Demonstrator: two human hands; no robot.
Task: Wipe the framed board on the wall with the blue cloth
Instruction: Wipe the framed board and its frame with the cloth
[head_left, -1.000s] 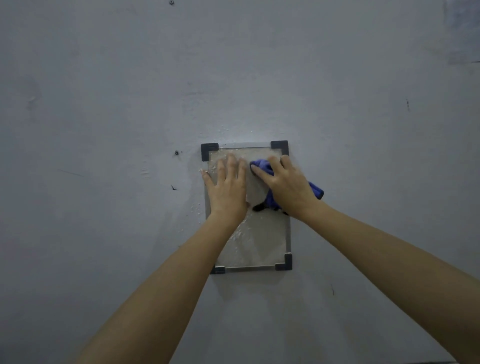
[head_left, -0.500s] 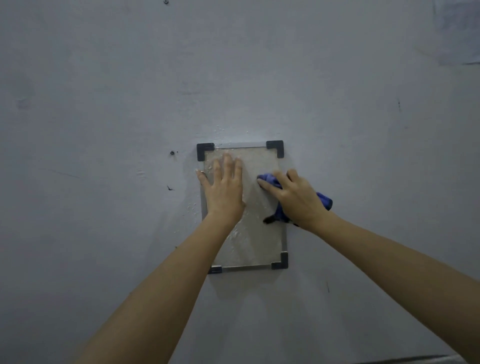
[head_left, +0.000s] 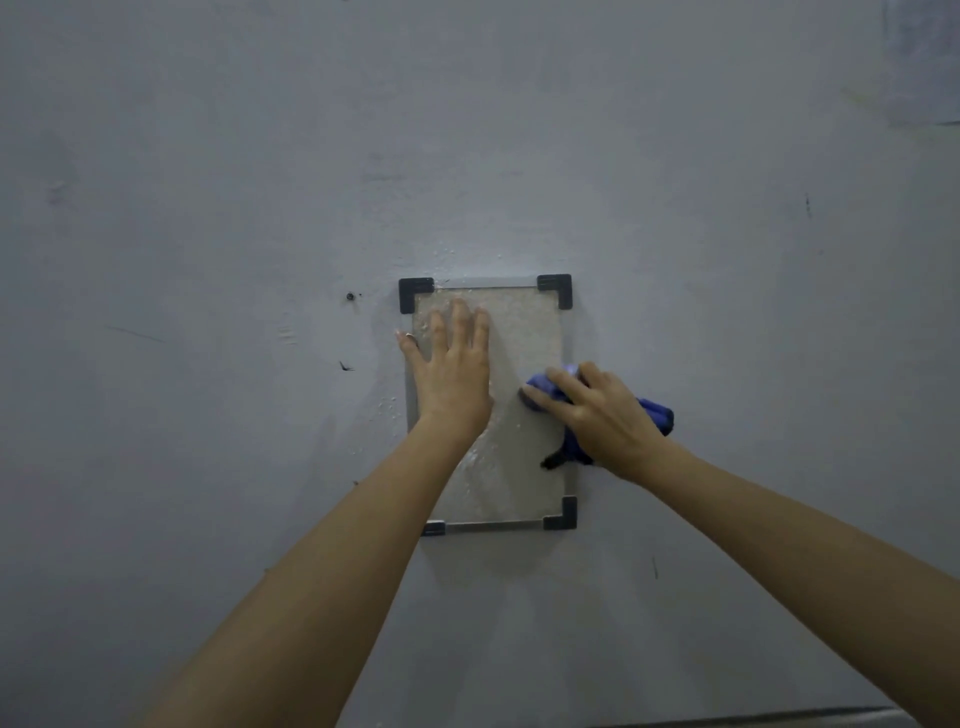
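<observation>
A small framed board (head_left: 524, 332) with black corner pieces hangs upright on the grey wall, its pale surface speckled with wet droplets. My left hand (head_left: 451, 371) lies flat and spread on the board's upper left part. My right hand (head_left: 605, 418) presses a bunched blue cloth (head_left: 655, 413) against the board's right edge at mid-height. A dark bit of the cloth pokes out below that hand. My left forearm hides the board's lower left corner.
The bare grey wall (head_left: 208, 208) surrounds the board. A small dark screw or hole (head_left: 350, 296) sits left of the top corner. Droplets spot the wall by the frame. A dark ledge (head_left: 753, 719) shows at the bottom right.
My right hand with the cloth has slid down and to the right, from near the board's top to its right edge at mid-height. My left hand has stayed flat on the board.
</observation>
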